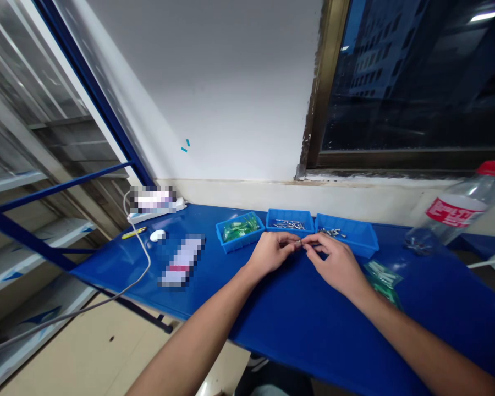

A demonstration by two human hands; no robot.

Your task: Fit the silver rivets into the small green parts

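My left hand (270, 253) and right hand (334, 261) meet above a blue table (284, 319), fingertips of both pinched on a small metal piece (299, 242). It is near three blue plastic bins (365, 247), holding green packets (240, 227), thin metal rods (289, 224) and small metal parts (334, 232).

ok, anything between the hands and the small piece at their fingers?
Nothing visible: left hand and right hand both reach right to the small piece. The middle blue tray sits beyond, not between.
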